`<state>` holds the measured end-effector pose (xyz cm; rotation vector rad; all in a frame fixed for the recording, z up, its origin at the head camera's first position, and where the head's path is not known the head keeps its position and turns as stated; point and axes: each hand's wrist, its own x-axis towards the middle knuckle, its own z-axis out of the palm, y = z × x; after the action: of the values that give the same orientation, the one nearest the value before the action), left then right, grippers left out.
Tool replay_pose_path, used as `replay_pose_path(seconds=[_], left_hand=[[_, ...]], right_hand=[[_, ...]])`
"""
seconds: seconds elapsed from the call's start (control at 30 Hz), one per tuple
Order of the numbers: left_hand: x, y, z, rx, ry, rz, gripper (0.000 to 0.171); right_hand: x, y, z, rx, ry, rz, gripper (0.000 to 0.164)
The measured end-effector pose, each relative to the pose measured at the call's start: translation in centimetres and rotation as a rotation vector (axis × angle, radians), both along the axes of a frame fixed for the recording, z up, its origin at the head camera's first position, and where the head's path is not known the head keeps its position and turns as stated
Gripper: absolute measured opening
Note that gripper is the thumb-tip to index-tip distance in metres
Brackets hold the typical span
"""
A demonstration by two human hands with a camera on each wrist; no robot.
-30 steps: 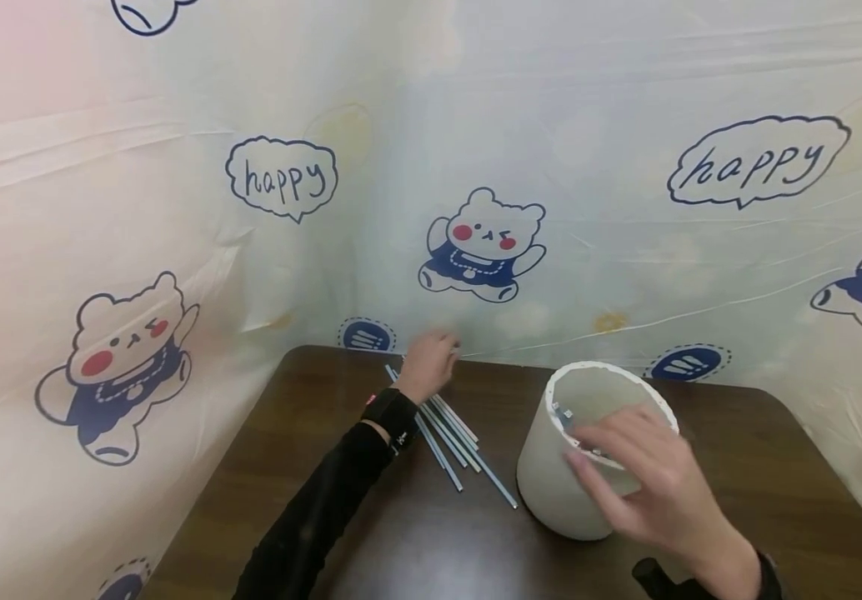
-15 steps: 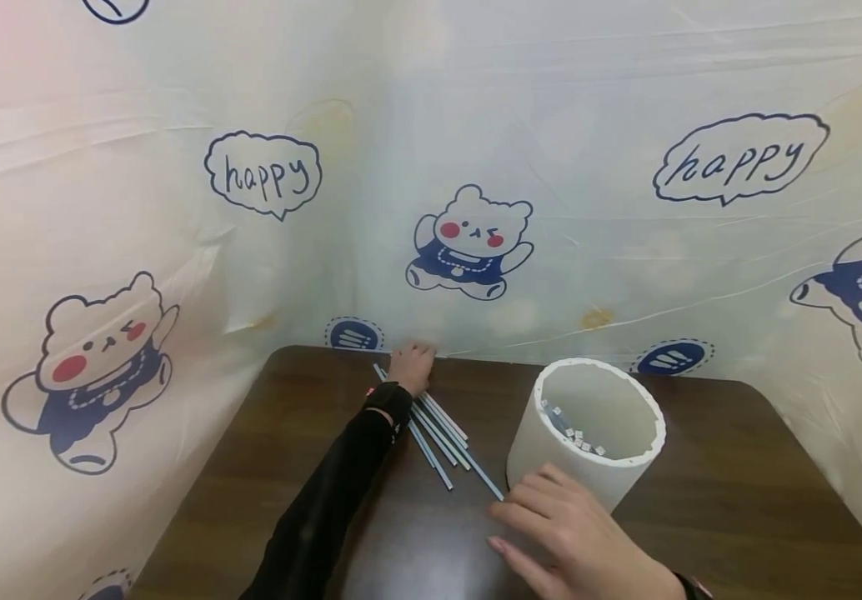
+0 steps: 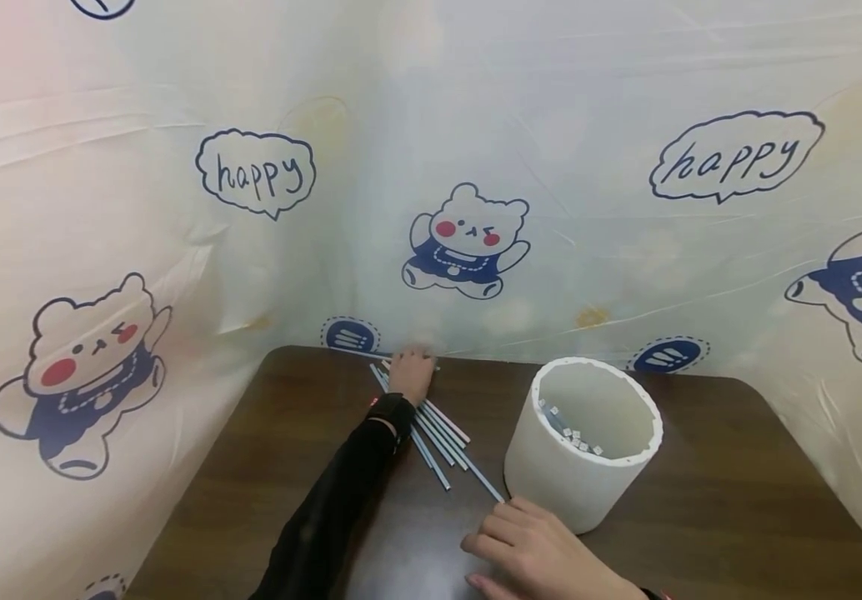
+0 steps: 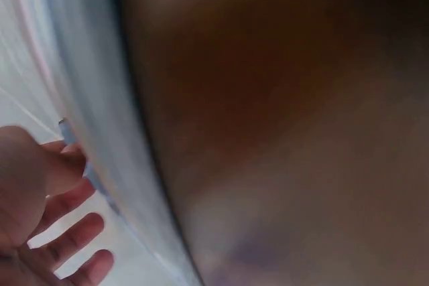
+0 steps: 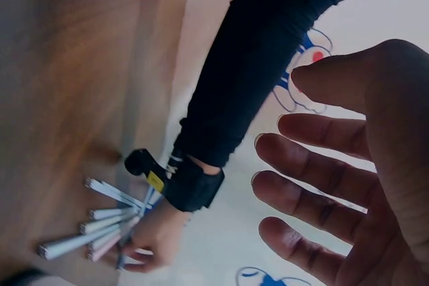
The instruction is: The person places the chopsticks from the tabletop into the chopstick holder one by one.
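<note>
At the table's far edge my left hand (image 3: 412, 375) pinches a thin grey-blue stick (image 4: 66, 129) between thumb and index finger. That stick lies crosswise, its end showing left of the hand in the head view. Below this hand fans a pile of pale blue and white sticks (image 3: 442, 435), partly hidden under the hand and wrist. My right hand (image 3: 532, 546) hovers near the front with relaxed, spread fingers (image 5: 301, 165) and nothing in them. It is just in front of a white cylindrical container (image 3: 573, 487), where several short-looking stick ends (image 3: 573, 435) lean against the inner wall.
A brown wooden table (image 3: 251, 492) bears everything. Behind it and at both sides hangs a pale cloth (image 3: 596, 250) printed with cartoon bears, meeting the table's far edge. Black bands (image 3: 392, 410) sit on the wrists.
My right hand has moved from above the container's rim down and left to its front. My left hand now has a stick turned crosswise. The view has shifted slightly right.
</note>
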<state>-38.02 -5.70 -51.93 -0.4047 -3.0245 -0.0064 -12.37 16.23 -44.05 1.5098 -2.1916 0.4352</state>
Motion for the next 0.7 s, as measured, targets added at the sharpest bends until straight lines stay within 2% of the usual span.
replay_pose_path(seconds=[0.13, 0.27, 0.33, 0.53, 0.7], left_hand=[[-0.2, 0.4, 0.0, -0.047, -0.016, -0.015, 0.04], [-0.4, 0.8, 0.0, -0.069, -0.04, -0.075, 0.036], [-0.4, 0.9, 0.0, -0.075, -0.03, -0.104, 0.032], [-0.1, 1.0, 0.3, -0.125, -0.005, -0.183, 0.029], [0.3, 0.7, 0.5, -0.148, -0.018, -0.215, 0.036]], right_hand=[[0.0, -0.1, -0.5, 0.037, -0.017, 0.003, 0.018], [-0.1, 0.1, -0.6, 0.054, -0.019, -0.015, 0.02], [-0.1, 0.2, -0.6, 0.049, -0.013, -0.02, 0.02], [0.0, 0.5, -0.2, 0.029, -0.048, -0.034, 0.02], [0.1, 1.0, 0.1, 0.028, -0.086, -0.064, 0.021]])
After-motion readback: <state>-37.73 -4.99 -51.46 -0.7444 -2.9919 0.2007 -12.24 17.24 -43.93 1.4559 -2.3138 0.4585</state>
